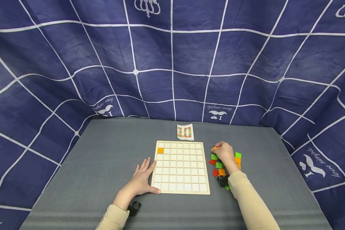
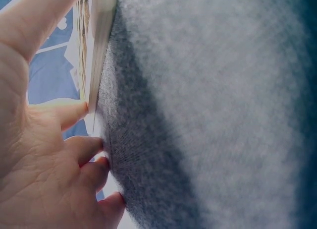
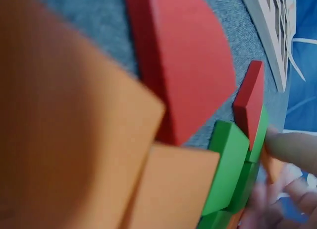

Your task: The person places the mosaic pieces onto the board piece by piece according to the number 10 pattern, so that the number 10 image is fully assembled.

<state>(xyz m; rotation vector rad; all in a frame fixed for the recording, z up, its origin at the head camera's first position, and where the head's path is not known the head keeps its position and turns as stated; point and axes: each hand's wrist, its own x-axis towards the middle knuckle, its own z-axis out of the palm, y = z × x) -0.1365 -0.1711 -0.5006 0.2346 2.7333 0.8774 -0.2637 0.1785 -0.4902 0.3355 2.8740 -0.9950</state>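
Note:
A pale wooden board [image 1: 181,192] with a grid of square cells lies on the grey table. One orange square tile [image 1: 160,150] sits in a cell near its upper left corner. My left hand [image 1: 141,180] rests against the board's left side, fingers spread, thumb at the lower left corner; the left wrist view shows fingertips along the board's edge [image 2: 101,45]. Right of the board, my right hand [image 1: 225,152] pinches an orange tile [image 1: 214,148] between thumb and fingers. Around it lie green tiles [image 1: 219,165], red curved-edged pieces [image 3: 193,55] and orange tiles [image 1: 237,160], some hidden under the hand.
Behind the board lies a small pattern card [image 1: 185,132] printed with coloured squares. A blue curtain [image 1: 172,57] with white lines hangs along the table's back and sides. The grey table surface [image 1: 112,143] extends on both sides of the board.

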